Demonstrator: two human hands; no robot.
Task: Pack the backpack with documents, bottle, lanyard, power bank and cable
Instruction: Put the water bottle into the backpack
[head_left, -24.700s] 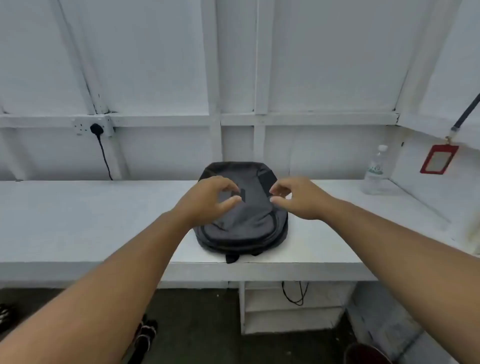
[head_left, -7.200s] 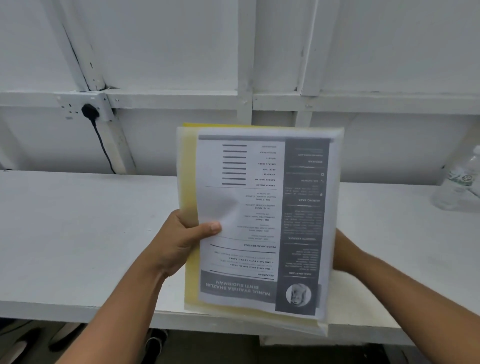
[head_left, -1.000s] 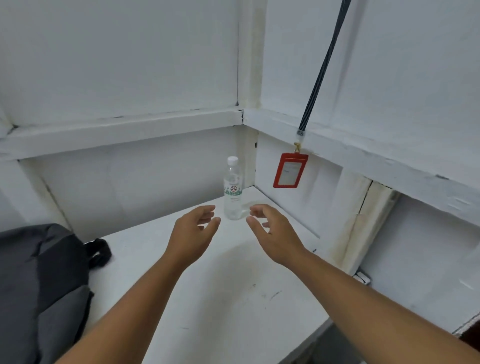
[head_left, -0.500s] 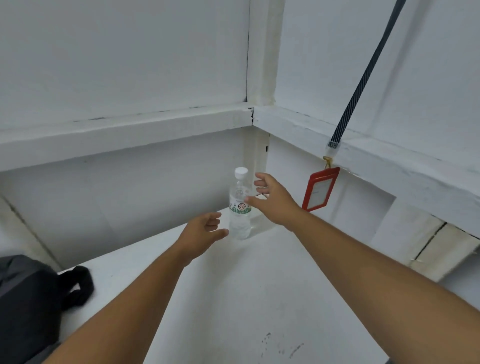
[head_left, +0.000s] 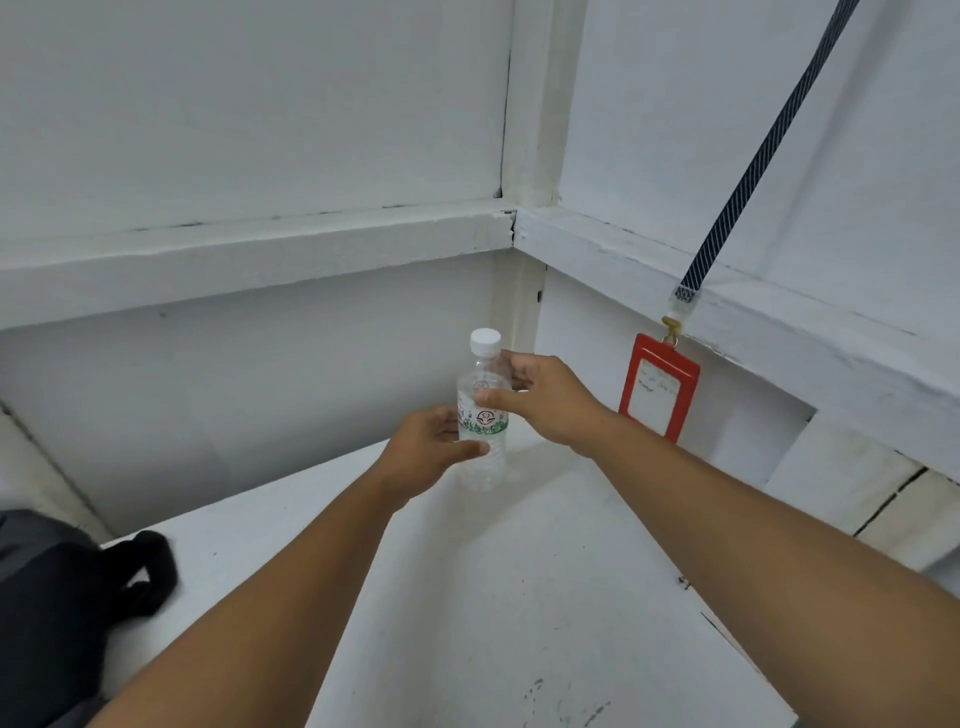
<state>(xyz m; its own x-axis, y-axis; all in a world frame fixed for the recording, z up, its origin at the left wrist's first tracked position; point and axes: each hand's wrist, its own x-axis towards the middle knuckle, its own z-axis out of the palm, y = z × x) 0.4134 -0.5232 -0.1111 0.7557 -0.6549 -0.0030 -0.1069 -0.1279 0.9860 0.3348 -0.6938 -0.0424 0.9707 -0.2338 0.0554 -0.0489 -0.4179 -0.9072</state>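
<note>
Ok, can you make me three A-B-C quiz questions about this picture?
1. Where is the backpack? A) left end of the counter B) hanging on the wall C) on the floor
2. What colour is the badge holder? A) blue B) red C) green
3. How is the bottle? A) lying down B) upright, untouched C) upright, held
Answers: 1 A, it lies on the counter at the view's left edge. 2 B, its frame is red. 3 C, the left hand and right hand both grip it, cap up.

Backpack (head_left: 41, 623), well left of the grip: cut by frame edge. Lanyard (head_left: 744, 187), right of grip: strap leaves top edge; card writing illegible. Bottle (head_left: 482, 422) label: print unreadable.
</note>
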